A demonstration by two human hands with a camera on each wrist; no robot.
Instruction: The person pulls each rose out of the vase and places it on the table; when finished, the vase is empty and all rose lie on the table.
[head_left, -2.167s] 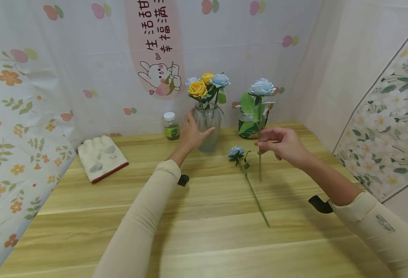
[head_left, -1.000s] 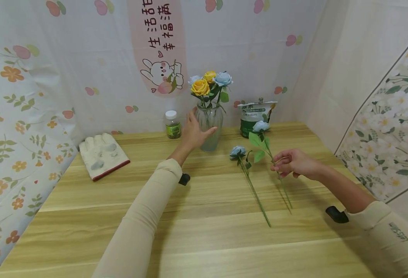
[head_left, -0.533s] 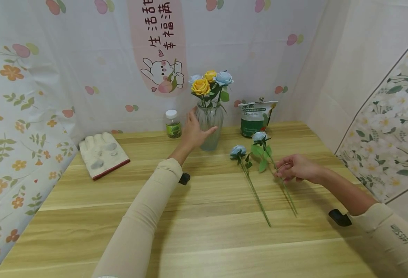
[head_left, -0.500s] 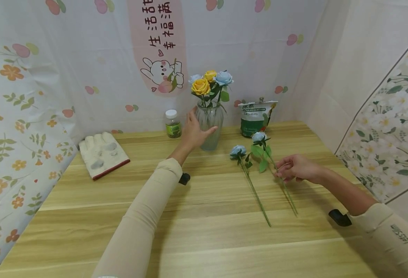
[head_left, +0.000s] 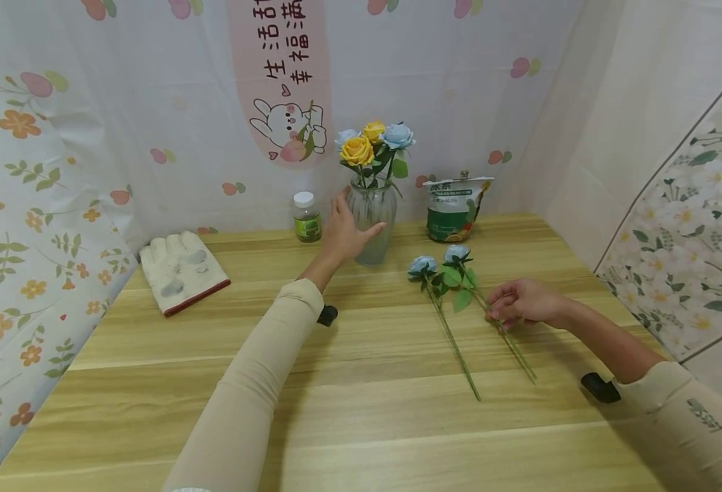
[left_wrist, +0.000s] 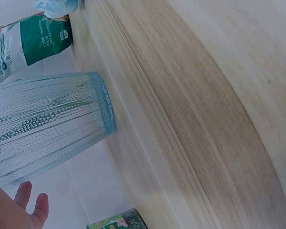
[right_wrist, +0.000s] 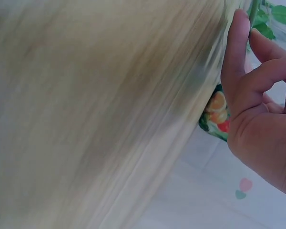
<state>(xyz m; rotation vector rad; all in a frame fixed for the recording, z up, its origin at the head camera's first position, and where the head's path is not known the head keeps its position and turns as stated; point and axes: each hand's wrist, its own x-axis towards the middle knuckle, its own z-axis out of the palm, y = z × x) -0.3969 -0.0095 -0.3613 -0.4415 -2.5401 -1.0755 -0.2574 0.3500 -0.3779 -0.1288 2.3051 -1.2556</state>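
In the head view my left hand is at the left side of a ribbed clear glass vase, its thumb stretched across the front. Loosely extended fingers show beside the vase in the left wrist view; contact is hard to tell. Yellow roses and light blue roses stand in the vase. My right hand pinches the green stem of a light blue rose, low over the table. In the right wrist view the thumb and a finger meet on that stem. Another light blue rose lies just left of it.
A small white-capped jar stands left of the vase. Behind the loose roses is a green and white pouch. A pale work glove lies at the left on the wooden table. Patterned cloth hangs behind.
My right hand has brought its rose down and to the right, from upright to nearly flat beside the other loose rose. My left hand has stayed at the vase.
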